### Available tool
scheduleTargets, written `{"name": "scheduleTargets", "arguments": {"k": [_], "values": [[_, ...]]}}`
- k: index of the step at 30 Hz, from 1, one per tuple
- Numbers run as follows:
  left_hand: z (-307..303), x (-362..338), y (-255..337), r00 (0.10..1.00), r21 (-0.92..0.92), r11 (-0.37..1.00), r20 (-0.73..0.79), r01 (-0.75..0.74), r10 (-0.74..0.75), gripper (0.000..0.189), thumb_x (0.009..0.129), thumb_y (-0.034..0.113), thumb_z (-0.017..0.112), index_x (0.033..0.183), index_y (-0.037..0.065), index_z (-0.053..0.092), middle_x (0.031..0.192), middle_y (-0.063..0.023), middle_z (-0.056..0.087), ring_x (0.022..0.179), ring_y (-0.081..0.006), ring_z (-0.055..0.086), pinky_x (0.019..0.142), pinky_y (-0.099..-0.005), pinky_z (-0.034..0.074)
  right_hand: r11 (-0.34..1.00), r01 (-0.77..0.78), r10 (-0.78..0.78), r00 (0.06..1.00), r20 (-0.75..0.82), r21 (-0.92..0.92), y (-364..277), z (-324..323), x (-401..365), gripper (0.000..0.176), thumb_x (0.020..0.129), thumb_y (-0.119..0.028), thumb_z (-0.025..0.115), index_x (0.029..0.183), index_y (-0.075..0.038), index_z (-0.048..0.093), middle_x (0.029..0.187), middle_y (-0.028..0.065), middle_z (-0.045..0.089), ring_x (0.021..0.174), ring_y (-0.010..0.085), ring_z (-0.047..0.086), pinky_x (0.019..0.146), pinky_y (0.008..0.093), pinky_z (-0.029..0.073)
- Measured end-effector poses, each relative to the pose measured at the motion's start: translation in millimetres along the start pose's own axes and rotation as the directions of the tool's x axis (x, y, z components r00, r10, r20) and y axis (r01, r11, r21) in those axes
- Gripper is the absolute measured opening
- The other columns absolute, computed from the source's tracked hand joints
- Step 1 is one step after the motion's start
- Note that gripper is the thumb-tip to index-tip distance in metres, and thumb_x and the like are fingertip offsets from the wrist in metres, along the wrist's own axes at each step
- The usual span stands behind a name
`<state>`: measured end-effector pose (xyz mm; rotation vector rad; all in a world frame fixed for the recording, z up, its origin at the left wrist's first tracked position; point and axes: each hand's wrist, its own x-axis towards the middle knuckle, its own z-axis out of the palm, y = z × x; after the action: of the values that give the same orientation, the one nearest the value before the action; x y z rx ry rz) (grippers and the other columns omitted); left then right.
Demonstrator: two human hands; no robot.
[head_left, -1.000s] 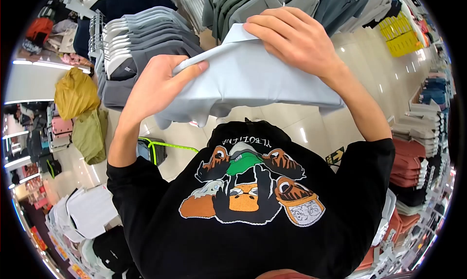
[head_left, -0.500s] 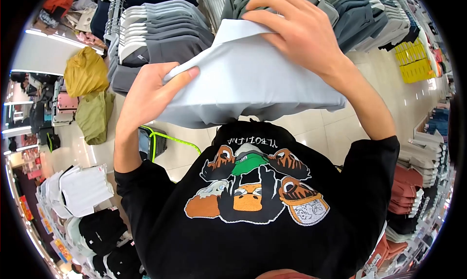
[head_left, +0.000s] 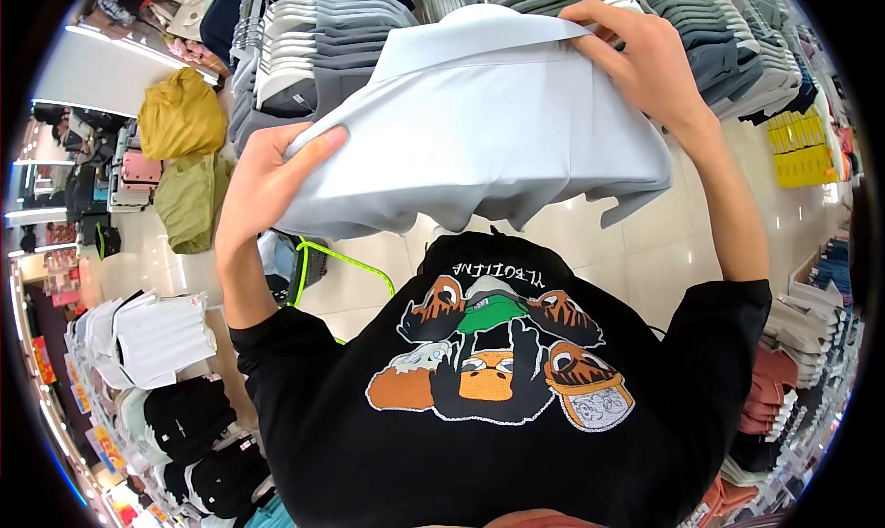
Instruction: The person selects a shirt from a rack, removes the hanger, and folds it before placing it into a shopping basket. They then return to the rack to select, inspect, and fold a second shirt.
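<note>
A pale blue-grey collared shirt (head_left: 479, 123) is held up in front of me, its collar at the top and its lower edge hanging in folds toward my chest. What looks like a hanger hook rises above the collar. My left hand (head_left: 272, 173) grips the shirt at its left shoulder, thumb on top of the cloth. At the right end of the collar, my right hand (head_left: 641, 63) pinches the fabric between thumb and fingers. The fingertips under the cloth are hidden.
Grey shirts on white hangers (head_left: 336, 44) hang on a rack beyond my left hand, with green-grey shirts (head_left: 701, 30) farther right. A basket with a bright green handle (head_left: 304, 270) stands below my left forearm. Yellow crates (head_left: 800, 150) sit at right.
My right hand has slid right along the collar to its end, and the collar now lies spread out. The shirt's lower edge hangs more loosely. My left hand keeps its grip.
</note>
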<state>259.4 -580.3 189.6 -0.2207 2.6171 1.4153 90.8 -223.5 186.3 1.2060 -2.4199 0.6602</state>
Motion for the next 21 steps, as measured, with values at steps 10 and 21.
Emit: {"name": "scheduleTargets", "arguments": {"k": [10,21], "values": [[-10.6,11.4,-18.0,0.999,-0.006,1.0,0.029,0.016,-0.015,0.043,0.099,0.037,0.067,0.096,-0.006,0.071,0.076,0.0007,0.064,0.07,-0.0049,0.056,0.063,-0.0226,0.044,0.986,0.033,-0.012,0.992,0.127,-0.162,3.0,8.8,10.1,0.021,0.094,-0.018,0.063,0.112,-0.011,0.071,0.078,0.0092,0.07,0.07,0.0256,0.069,0.064,0.0338,0.051],[23.2,24.7,-66.0,0.897,0.145,0.962,-0.353,-0.23,0.267,0.038,0.096,0.023,0.072,0.075,-0.003,0.056,0.057,-0.0079,0.036,0.055,-0.0087,0.032,0.047,-0.03,0.032,0.894,-0.364,0.314,0.925,0.216,0.26,20.6,69.9,-37.9,0.038,0.101,-0.03,0.061,0.13,-0.006,0.06,0.109,0.0174,0.07,0.097,0.0278,0.068,0.086,0.0346,0.051]]}}
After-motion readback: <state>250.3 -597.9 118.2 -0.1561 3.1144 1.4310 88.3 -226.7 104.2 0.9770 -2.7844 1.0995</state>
